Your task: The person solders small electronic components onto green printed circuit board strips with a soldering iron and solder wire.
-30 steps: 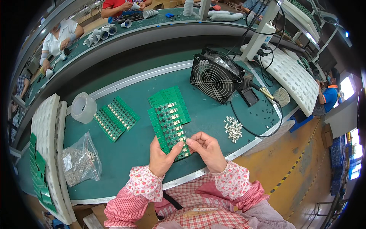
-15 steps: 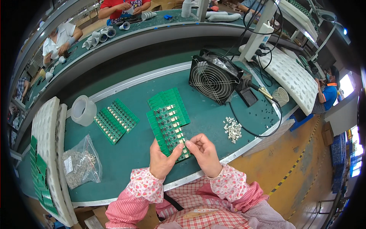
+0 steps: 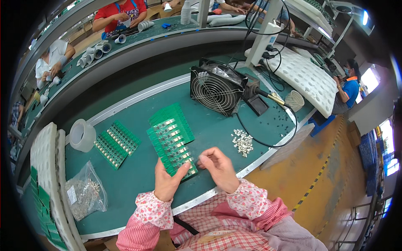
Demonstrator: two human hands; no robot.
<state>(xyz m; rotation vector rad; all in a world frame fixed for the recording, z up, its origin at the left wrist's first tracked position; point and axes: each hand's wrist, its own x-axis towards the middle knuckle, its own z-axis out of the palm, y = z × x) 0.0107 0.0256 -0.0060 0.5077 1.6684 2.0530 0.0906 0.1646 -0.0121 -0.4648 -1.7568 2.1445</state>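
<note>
My left hand [image 3: 168, 180] grips the near end of a green circuit board panel [image 3: 171, 144], its thumb on top beside the last components. The panel carries rows of small dark parts and a row of white connectors along its right side. Under its far end lie bare green panels [image 3: 184, 125]. My right hand [image 3: 220, 170] is just right of the panel's near end, apart from it, with fingers curled together and thumb against them. Whatever its fingertips may hold is too small to make out. A pile of small white connectors [image 3: 242, 142] lies on the table beyond this hand.
Two populated panels [image 3: 117, 142], a tape roll [image 3: 82, 136] and a bag of small parts [image 3: 86, 192] lie to the left, beside upright white foam [image 3: 44, 154]. A black fan [image 3: 215, 92] and a corded soldering iron [image 3: 274, 98] stand at the back right. Co-workers sit beyond.
My right hand has drawn off the panel's near end, where its fingertips touched the connectors, and is now beside it. The left hand keeps its grip. The whole view has shifted slightly.
</note>
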